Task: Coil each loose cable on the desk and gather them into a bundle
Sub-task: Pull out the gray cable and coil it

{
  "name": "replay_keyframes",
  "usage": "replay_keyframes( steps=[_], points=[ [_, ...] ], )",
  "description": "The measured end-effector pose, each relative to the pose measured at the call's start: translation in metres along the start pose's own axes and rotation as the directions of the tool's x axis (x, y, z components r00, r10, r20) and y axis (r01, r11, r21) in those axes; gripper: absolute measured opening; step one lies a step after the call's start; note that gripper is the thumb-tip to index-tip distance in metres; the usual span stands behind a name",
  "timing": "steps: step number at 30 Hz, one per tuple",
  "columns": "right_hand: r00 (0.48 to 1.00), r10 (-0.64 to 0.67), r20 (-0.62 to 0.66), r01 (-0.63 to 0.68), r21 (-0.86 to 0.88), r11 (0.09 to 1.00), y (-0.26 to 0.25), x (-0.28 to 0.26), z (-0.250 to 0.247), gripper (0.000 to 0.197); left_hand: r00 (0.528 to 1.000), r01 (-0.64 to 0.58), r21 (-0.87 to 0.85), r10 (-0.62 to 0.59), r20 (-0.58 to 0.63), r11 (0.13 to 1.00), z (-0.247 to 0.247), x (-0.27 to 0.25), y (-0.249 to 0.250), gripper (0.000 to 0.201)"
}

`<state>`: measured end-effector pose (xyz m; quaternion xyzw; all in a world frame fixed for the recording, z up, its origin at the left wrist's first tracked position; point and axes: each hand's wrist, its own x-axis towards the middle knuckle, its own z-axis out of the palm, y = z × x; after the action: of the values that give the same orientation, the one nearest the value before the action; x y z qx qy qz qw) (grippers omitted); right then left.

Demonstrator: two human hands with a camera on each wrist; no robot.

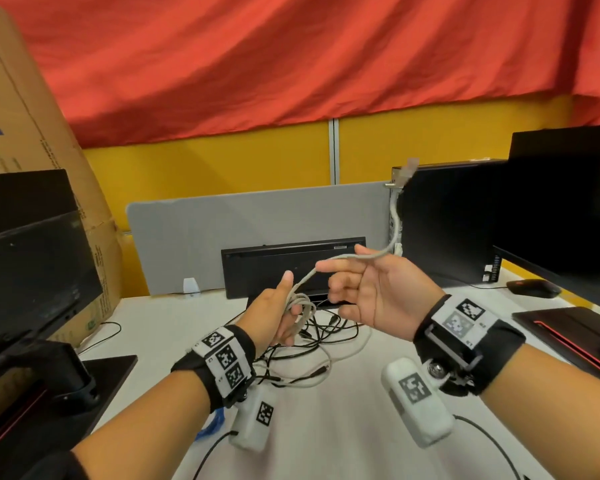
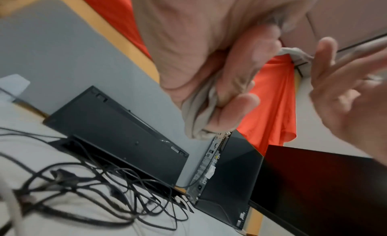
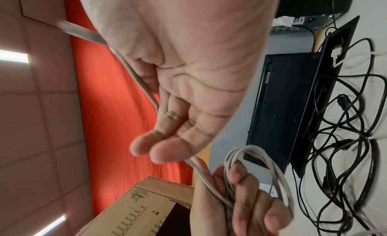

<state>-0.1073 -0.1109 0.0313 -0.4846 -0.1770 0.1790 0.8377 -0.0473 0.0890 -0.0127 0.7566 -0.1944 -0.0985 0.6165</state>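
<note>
White desk (image 1: pixel 343 427): looped grey cable (image 1: pixel 300 306) between both hands.

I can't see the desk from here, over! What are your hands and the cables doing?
Left hand grips grey cable coils. Right hand pinches its free end, connector up. Black cables tangled on desk, not yet coiled.

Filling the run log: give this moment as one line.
step: coiling grey cable | left hand: grips coil | right hand: pinches free end | black cables: loose on desk
</note>
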Motion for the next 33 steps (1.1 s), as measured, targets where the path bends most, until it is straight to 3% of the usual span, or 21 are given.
replay_keyframes(
  steps=[3,5,8,9,10,11,13,14,15,18,21,27,29,33],
  points=[
    [0.998,-0.045,-0.042,0.045,0.002,0.999,0.001,0.006,0.001,0.058,0.993,0.062,-0.173,-0.044,0.108,0.983,0.006,-0.004,0.001,0.07],
    [0.992,-0.097,-0.08,0.093,-0.043,0.995,0.002,0.009,0.004,0.05,0.986,0.087,-0.258,-0.046,0.161,0.962,0.008,-0.005,0.003,0.07],
    [0.962,-0.244,-0.121,0.198,-0.307,0.931,0.007,0.013,0.007,0.032,0.978,0.108,-0.34,-0.039,0.203,0.934,0.01,-0.006,0.006,0.062],
    [0.942,-0.316,-0.116,0.222,-0.49,0.843,0.01,0.014,0.008,0.031,0.976,0.119,-0.369,-0.04,0.214,0.922,0.011,-0.006,0.006,0.059],
    [0.913,-0.398,-0.093,0.227,-0.694,0.683,0.015,0.013,0.009,0.033,0.974,0.132,-0.399,-0.045,0.22,0.907,0.012,-0.007,0.006,0.057],
    [0.879,-0.475,-0.042,0.209,-0.862,0.462,0.02,0.013,0.01,0.035,0.973,0.147,-0.43,-0.053,0.223,0.891,0.012,-0.007,0.007,0.055],
    [0.829,-0.55,0.105,0.158,-0.986,0.05,0.031,0.014,0.008,0.035,0.971,0.176,-0.497,-0.066,0.231,0.85,0.012,-0.009,0.007,0.055],
    [0.814,-0.566,0.132,0.139,-0.99,-0.031,0.037,0.014,0.005,0.035,0.968,0.191,-0.527,-0.071,0.239,0.828,0.012,-0.01,0.008,0.055],
    [0.808,-0.579,0.11,0.123,-0.992,-0.016,0.04,0.014,0.001,0.035,0.965,0.207,-0.55,-0.076,0.251,0.809,0.012,-0.011,0.009,0.055],
    [0.817,-0.577,-0.027,0.114,-0.972,0.206,0.042,0.011,-0.007,0.026,0.955,0.236,-0.548,-0.088,0.283,0.802,0.012,-0.013,0.012,0.057],
    [0.823,-0.567,-0.048,0.125,-0.957,0.263,0.038,0.009,-0.009,0.019,0.956,0.212,-0.471,-0.081,0.283,0.856,0.01,-0.014,0.014,0.052],
    [0.911,-0.411,-0.017,0.18,-0.882,0.436,0.011,0.003,-0.006,0.006,0.961,0.168,-0.364,-0.069,0.269,0.916,0.008,-0.015,0.006,0.038],
    [0.922,-0.387,-0.001,0.195,-0.864,0.465,0.001,0.003,-0.008,0.005,0.958,0.148,-0.375,-0.038,0.284,0.915,0.007,-0.017,0.004,0.038],
    [0.909,-0.415,-0.028,0.157,-0.9,0.406,-0.011,0.005,-0.014,0.009,0.962,0.077,-0.335,0.019,0.274,0.939,0.009,-0.017,0.005,0.045]
  ],
)
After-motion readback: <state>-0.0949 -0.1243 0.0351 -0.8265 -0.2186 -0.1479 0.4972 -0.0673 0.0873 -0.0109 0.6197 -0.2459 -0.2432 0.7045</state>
